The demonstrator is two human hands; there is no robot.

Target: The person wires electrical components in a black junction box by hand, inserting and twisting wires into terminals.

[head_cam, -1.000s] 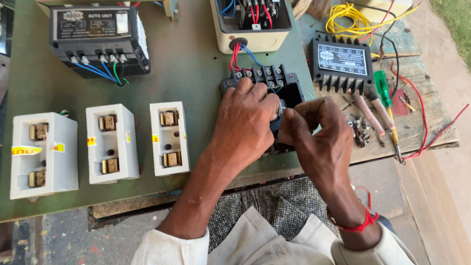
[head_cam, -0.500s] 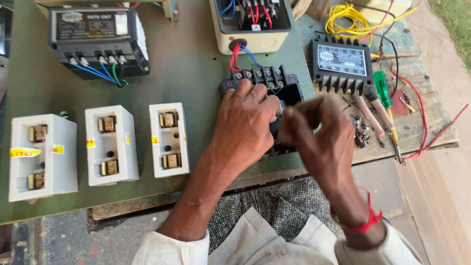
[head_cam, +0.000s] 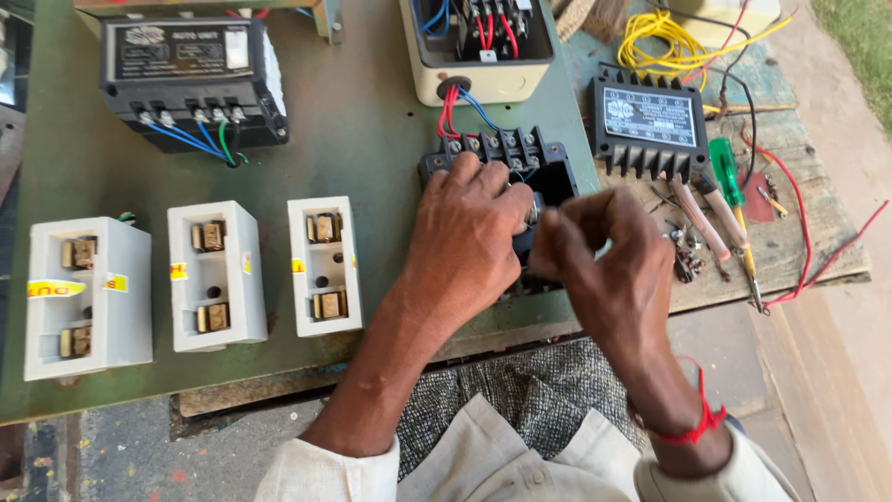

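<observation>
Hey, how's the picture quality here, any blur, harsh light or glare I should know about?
Head view: soft, even daylight with no hard shadows or glare on the green table. The right hand is slightly motion-blurred at the fingers; the left hand and the three white fuse blocks look sharp. Both hands cover much of the black terminal unit.

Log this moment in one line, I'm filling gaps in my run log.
left hand: rests on black terminal block | right hand: pinched fingers beside it, content unclear | nearby: green screwdriver, three white fuse holders

yellow labels [head_cam: 56,289] on white blocks [head_cam: 88,297]
</observation>
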